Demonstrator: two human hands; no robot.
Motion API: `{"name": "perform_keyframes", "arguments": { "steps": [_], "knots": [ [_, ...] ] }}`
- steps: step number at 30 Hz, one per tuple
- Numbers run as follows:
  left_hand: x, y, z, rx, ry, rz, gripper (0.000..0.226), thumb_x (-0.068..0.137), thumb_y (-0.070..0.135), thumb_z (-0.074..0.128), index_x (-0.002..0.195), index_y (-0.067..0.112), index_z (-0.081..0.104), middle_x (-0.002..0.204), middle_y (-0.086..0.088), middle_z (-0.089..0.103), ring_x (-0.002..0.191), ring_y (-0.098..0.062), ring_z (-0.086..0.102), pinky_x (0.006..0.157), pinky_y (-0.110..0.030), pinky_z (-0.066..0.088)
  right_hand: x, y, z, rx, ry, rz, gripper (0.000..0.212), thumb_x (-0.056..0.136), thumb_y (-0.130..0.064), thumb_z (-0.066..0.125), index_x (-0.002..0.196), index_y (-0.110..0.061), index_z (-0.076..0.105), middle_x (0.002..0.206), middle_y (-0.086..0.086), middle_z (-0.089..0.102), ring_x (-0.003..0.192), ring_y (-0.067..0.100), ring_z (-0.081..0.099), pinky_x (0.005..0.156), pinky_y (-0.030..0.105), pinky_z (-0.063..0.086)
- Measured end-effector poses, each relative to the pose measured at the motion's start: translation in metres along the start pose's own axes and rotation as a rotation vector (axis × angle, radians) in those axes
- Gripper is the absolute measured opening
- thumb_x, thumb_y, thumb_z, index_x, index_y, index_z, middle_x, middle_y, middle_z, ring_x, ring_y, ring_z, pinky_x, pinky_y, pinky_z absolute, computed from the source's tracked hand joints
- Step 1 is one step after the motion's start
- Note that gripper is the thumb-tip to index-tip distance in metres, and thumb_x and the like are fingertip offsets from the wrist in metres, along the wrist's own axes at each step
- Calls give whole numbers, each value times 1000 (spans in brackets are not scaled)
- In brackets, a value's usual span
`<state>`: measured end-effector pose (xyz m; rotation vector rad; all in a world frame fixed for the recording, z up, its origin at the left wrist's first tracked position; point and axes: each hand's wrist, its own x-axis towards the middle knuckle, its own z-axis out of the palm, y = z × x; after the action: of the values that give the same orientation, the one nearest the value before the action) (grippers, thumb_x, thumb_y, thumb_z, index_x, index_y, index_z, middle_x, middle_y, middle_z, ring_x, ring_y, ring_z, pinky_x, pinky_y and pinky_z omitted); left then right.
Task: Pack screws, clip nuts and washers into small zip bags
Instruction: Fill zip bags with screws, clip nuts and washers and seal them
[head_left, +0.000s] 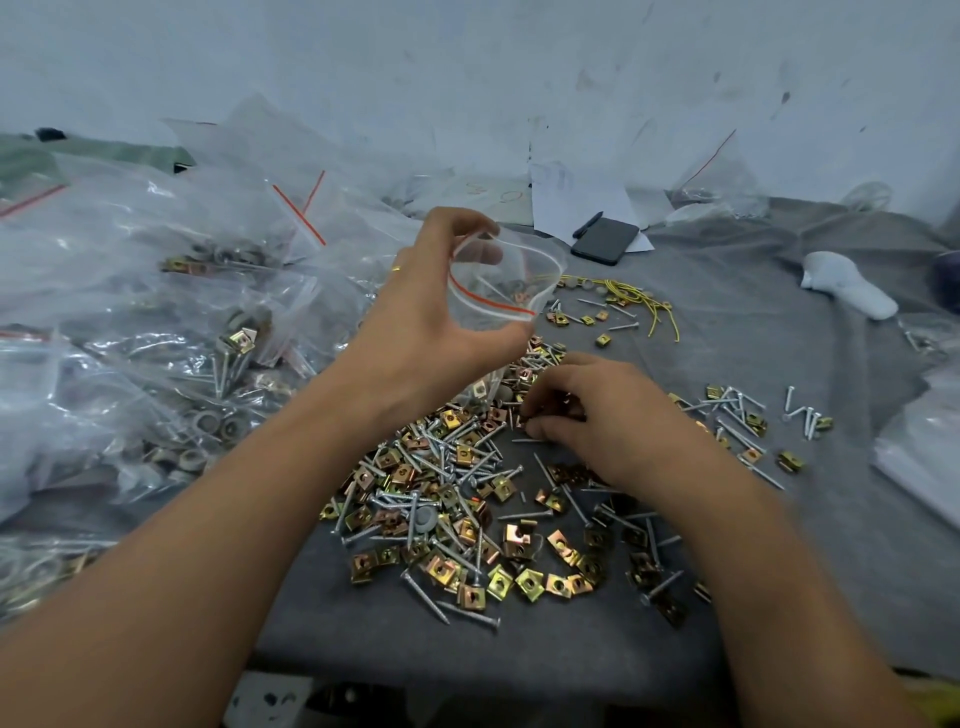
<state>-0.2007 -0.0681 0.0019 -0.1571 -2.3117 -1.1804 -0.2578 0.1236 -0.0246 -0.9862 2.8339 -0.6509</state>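
- Centrally, a clear, crinkly zip bag with a red seal line is held open in the air above the pile; a few small parts lie in its bottom.
- Left hand is raised, thumb and fingers curled round the bag's mouth; a ring shows on one finger.
- Right hand lies palm down on the pile, fingertips pinched on small parts, blurred.
- Slim silver screws, boxy brass-toned clip nuts and round grey washers are strewn over grey cloth.
- Filled glossy bags are heaped at the left.
- A dark phone lies on paper, upper centre.
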Motion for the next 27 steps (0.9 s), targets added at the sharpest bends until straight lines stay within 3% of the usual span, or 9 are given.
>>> {"name": "perform_keyframes", "arguments": {
  "steps": [3,7,14,16,20,24,27],
  "knots": [
    [0,0,0,7,7,3,66,76,41,79,132,34,45,128,12,65,132,-8,54,91,-1,35,1,-1,0,7,-6,29,12,90,-35,78,94,-33,68,106,-13,58,98,12,59,92,39,53],
    [0,0,0,11,2,3,66,76,43,79,132,36,45,128,13,65,131,-8,54,91,-1,35,-1,-3,1,28,-24,39,11,94,-30,75,103,-29,68,109,-10,59,96,11,58,87,29,50],
    [0,0,0,26,-3,7,65,76,43,78,132,36,45,127,14,65,132,-6,53,90,1,33,-2,-7,0,33,-37,39,14,94,-24,74,103,-28,65,106,-9,65,99,14,61,90,35,52],
    [0,-1,0,23,-4,7,65,76,43,79,132,36,45,128,14,65,132,-6,53,90,2,33,-4,-6,0,55,-32,30,16,94,-25,75,101,-32,63,100,-13,66,94,9,61,83,29,52],
    [1,-2,0,31,-6,6,65,76,45,79,131,38,44,127,16,64,131,-6,53,92,0,34,-4,-7,2,59,-23,-8,22,91,-27,78,93,-37,58,84,-18,62,75,-3,55,61,11,37],
    [1,-3,1,28,-5,7,65,75,43,78,131,37,45,127,15,64,132,-8,53,95,-7,36,-5,-10,4,129,-34,-33,25,90,-21,76,103,-40,65,90,-16,68,79,0,60,70,16,46],
    [1,-3,-1,33,-13,3,66,76,42,79,132,36,45,128,16,64,132,-8,53,91,-1,34,-6,-12,4,119,-50,-71,25,91,-18,76,99,-41,72,103,-18,68,93,0,63,83,16,50]
  ]
}}
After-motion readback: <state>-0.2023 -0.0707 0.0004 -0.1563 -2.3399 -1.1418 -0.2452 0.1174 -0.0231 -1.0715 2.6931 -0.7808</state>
